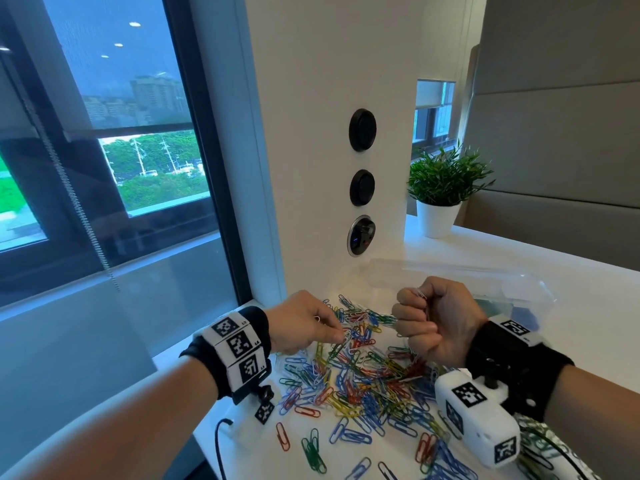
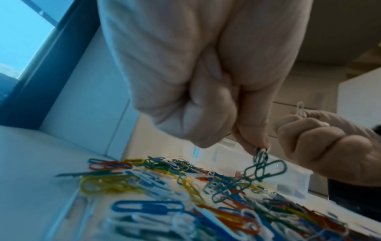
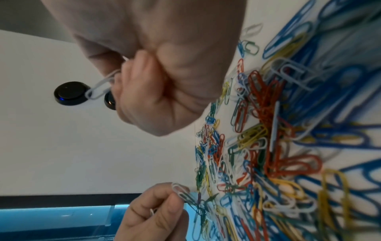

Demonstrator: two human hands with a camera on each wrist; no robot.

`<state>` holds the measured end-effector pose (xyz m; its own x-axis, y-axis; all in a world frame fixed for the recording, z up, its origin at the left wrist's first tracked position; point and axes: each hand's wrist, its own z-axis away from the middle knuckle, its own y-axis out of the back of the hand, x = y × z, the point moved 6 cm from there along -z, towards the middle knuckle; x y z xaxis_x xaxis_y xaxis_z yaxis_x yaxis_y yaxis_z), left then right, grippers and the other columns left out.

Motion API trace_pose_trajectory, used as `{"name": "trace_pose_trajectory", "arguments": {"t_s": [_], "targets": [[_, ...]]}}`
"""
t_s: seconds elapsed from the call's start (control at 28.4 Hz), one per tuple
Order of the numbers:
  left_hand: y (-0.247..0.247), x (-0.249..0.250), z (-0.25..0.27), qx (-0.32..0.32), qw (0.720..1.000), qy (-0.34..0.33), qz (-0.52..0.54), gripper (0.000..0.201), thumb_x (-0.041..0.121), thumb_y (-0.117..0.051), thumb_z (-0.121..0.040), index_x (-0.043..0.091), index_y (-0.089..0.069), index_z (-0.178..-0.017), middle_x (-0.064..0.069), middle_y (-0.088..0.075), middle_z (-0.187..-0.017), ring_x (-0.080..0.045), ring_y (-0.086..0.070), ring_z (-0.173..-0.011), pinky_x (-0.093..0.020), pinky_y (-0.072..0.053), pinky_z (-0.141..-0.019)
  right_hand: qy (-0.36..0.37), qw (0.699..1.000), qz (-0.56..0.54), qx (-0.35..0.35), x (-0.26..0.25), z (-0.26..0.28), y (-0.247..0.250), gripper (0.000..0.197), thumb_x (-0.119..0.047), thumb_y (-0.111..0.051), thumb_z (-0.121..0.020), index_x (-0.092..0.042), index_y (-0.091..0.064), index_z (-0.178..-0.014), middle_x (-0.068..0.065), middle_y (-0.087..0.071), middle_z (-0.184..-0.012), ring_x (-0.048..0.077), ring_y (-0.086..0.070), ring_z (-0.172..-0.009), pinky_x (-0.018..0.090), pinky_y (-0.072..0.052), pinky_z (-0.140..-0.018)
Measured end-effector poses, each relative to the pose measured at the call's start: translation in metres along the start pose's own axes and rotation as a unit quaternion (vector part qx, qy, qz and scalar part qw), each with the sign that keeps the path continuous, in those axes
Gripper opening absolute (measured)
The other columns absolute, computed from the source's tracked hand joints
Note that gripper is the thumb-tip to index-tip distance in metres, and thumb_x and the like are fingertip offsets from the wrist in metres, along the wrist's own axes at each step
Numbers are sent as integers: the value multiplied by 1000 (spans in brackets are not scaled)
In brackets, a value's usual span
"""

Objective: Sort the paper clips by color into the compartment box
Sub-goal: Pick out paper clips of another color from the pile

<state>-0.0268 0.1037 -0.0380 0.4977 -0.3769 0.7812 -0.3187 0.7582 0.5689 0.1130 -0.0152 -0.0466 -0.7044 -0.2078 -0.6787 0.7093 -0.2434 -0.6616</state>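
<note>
Both hands work over a loose heap of coloured paper clips (image 1: 363, 375) spread on a white desk (image 1: 519, 258). At the far edge of the heap, the left hand (image 1: 304, 323) pinches a clip (image 2: 261, 150) between thumb and fingertips; the left wrist view shows green clips (image 2: 266, 169) dangling tangled from that pinch. To its right, raised above the heap, the right hand (image 1: 433, 320) is curled into a fist around a bundle of white clips (image 1: 420, 294), one poking out near the thumb. A clear compartment box (image 1: 512, 289) lies on the desk just behind the right hand; its compartments cannot be made out.

Judging by this, white clips are being gathered first. To do the step well, the left hand probably needs to shake or tease the green clips free, so only one colour reaches the fist. Snagged clips are the main risk of a mixed compartment.
</note>
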Motion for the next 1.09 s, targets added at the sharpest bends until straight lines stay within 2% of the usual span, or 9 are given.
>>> {"name": "trace_pose_trajectory", "arguments": {"t_s": [0.07, 0.11, 0.18, 0.28, 0.53, 0.67, 0.88, 0.99, 1.09], "targets": [[-1, -2, 2, -8, 999, 18, 49, 6, 12, -69, -89, 9, -70, -85, 3, -37, -41, -10, -23, -37, -18, -20, -40, 11, 999, -3, 30, 0, 0, 5, 12, -14, -39, -72, -14, -35, -60, 1, -30, -57, 9, -20, -38, 13, -14, -35], [-2, -3, 3, -10, 997, 25, 67, 6, 12, -67, -90, 8, -69, -86, 4, -36, -41, -9, -22, -37, -18, -19, -40, 11, 999, 0, 46, 0, -1, 8, 16, -15, -33, -76, -13, -38, -61, 3, -33, -58, 9, -22, -36, 12, -15, -34], [-1, -4, 2, -5, 995, 34, 91, 6, 11, -67, -90, 7, -69, -87, 3, -36, -42, -9, -22, -36, -17, -18, -39, 1, 997, 28, 74, 3, -3, 13, 23, -13, -31, -83, -9, -44, -64, 5, -38, -60, 9, -24, -35, 12, -17, -31], [0, -6, 1, 8, 994, 37, 103, 6, 11, -70, -88, 5, -68, -88, 2, -38, -44, -10, -23, -37, -17, -20, -38, -29, 986, 107, 122, 9, -5, 14, 14, -7, -37, -83, -7, -47, -75, 4, -37, -59, 8, -22, -35, 10, -16, -30], [1, -13, 1, 18, 988, 54, 147, 5, 4, -72, -85, 4, -66, -85, 0, -39, -46, -9, -23, -36, -16, -19, -36, -54, 889, 398, 220, 12, -4, 23, 19, -6, -46, -96, -3, -65, -99, 1, -29, -54, 10, -18, -42, 14, -17, -36], [2, -15, 0, 11, 987, 57, 150, 6, 4, -66, -90, 5, -64, -85, 1, -37, -47, -8, -23, -36, -15, -20, -37, -27, 843, 493, 212, 6, -1, 18, 20, -11, -53, -95, -9, -72, -91, 2, -36, -49, 13, -29, -37, 17, -23, -36], [2, -10, 1, 1, 984, 39, 174, 12, 13, -60, -95, 11, -59, -84, 4, -30, -47, -8, -20, -38, -15, -17, -36, 4, 802, 567, 188, 0, 1, 12, 15, -24, -64, -92, -19, -77, -85, 4, -41, -51, 15, -29, -40, 21, -26, -39], [2, -5, 4, 4, 979, 29, 202, 8, 12, -60, -95, 9, -59, -88, 4, -30, -46, -8, -19, -38, -15, -16, -35, 19, 791, 593, 149, 3, 1, 1, 15, -31, -73, -86, -18, -78, -90, 2, -53, -55, 9, -36, -36, 19, -30, -36], [-2, 1, 5, 7, 976, 21, 218, 9, 15, -59, -96, 8, -58, -90, 5, -28, -46, -7, -18, -37, -14, -16, -35, 34, 785, 605, 129, 9, -1, -12, 23, -36, -78, -80, -17, -78, -93, -7, -49, -41, 3, -35, -30, 16, -30, -35]]}}
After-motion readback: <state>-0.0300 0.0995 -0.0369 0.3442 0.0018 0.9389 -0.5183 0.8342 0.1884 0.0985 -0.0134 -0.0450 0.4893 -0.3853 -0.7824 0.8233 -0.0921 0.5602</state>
